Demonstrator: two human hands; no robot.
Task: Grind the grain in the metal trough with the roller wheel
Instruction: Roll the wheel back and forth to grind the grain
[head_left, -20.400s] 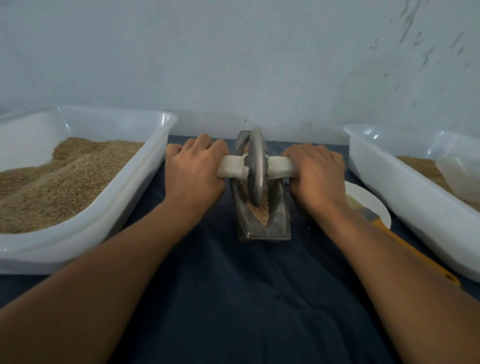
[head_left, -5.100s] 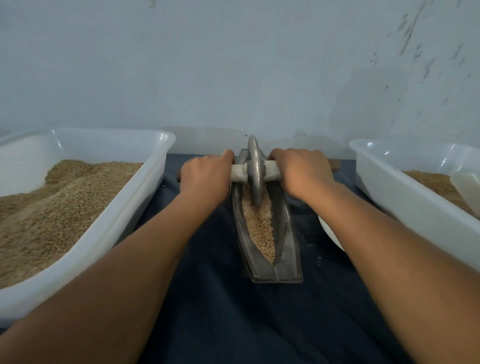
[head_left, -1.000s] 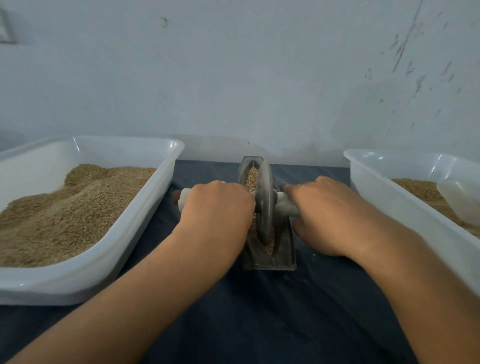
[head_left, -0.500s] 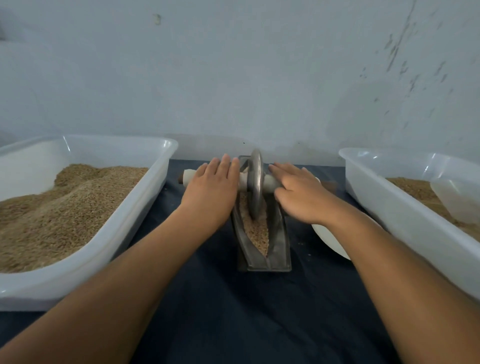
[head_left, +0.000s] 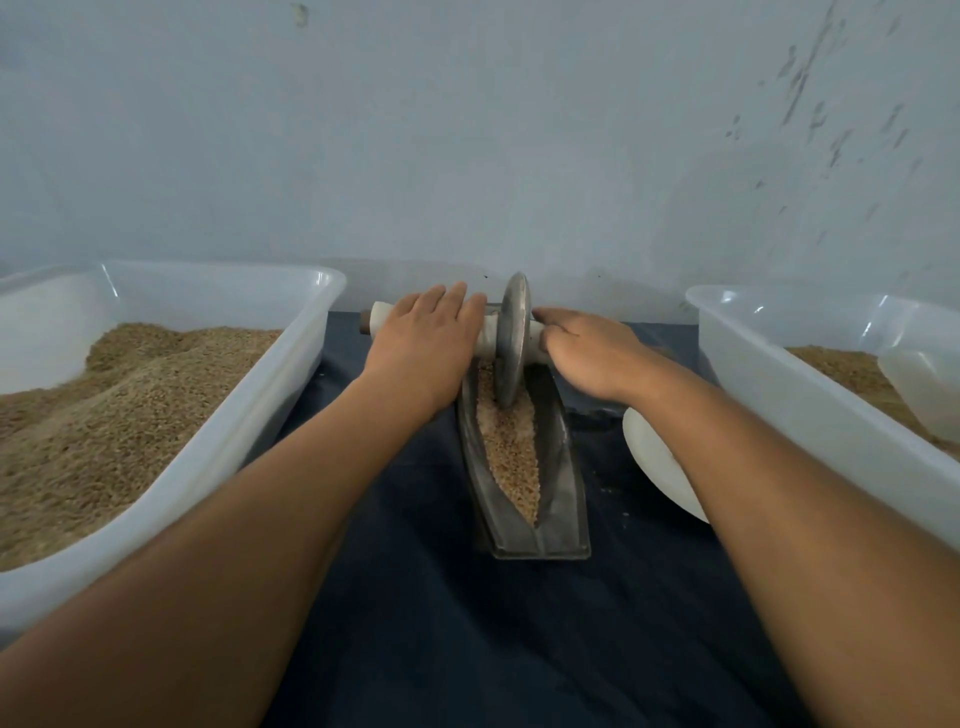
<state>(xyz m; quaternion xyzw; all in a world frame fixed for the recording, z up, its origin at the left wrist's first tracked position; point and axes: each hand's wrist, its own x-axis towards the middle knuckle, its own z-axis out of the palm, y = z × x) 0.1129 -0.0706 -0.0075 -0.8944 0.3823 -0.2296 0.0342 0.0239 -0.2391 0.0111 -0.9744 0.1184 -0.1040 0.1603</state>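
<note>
Wheel (head_left: 511, 340) stands upright at far end of trough (head_left: 558, 467), rim in the grain (head_left: 511, 452). Left hand (head_left: 423, 353) and right hand (head_left: 587, 353) lie flat on the axle (head_left: 378, 319), fingers straight, no closed grip. Advice: press evenly with both palms, keep wheel vertical. Left tub (head_left: 260, 415) and right tub (head_left: 779, 395) flank the trough; only the near run is open.

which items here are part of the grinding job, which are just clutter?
In use:
roller wheel
its white handle
metal trough
grain in the trough
left hand and right hand, both pressing on the handle

Lying about:
left tub of grain
right tub
white plate
dark cloth
</note>
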